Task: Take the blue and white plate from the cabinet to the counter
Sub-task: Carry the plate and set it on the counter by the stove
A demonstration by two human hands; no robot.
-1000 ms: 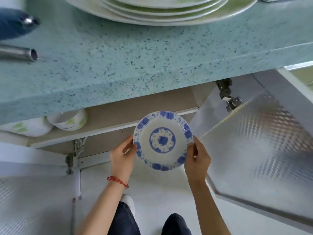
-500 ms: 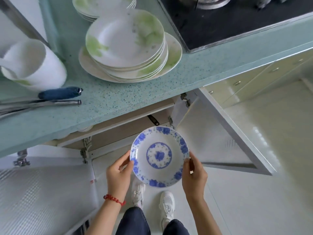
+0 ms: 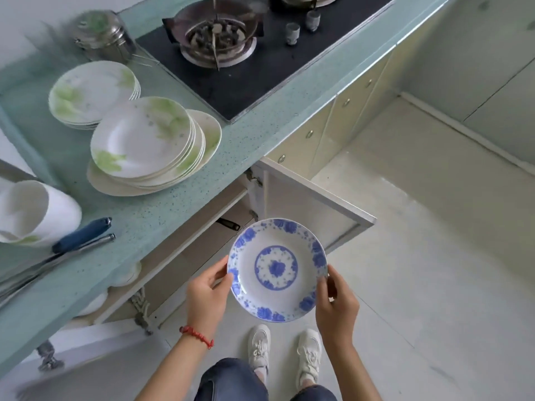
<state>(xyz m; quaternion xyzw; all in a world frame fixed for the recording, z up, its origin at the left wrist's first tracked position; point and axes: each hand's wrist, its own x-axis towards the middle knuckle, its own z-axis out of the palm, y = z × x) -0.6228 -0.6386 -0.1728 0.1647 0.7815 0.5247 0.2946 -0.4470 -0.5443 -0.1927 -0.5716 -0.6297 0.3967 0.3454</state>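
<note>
The blue and white plate with a blue flower rim is held level in the air, in front of the open cabinet and below the counter edge. My left hand grips its left rim, thumb on top. On the opposite rim my right hand holds it the same way. The speckled turquoise counter runs diagonally above and left of the plate.
Two stacks of green-patterned plates sit on the counter, with a white jug, a blue-handled utensil, a steel pot and a gas hob. An open cabinet door juts out right of the plate. My shoes stand on the tiled floor.
The view rose from under the counter to above it as I stood up. The plate came out of the cabinet and away from it, still held by both hands.
</note>
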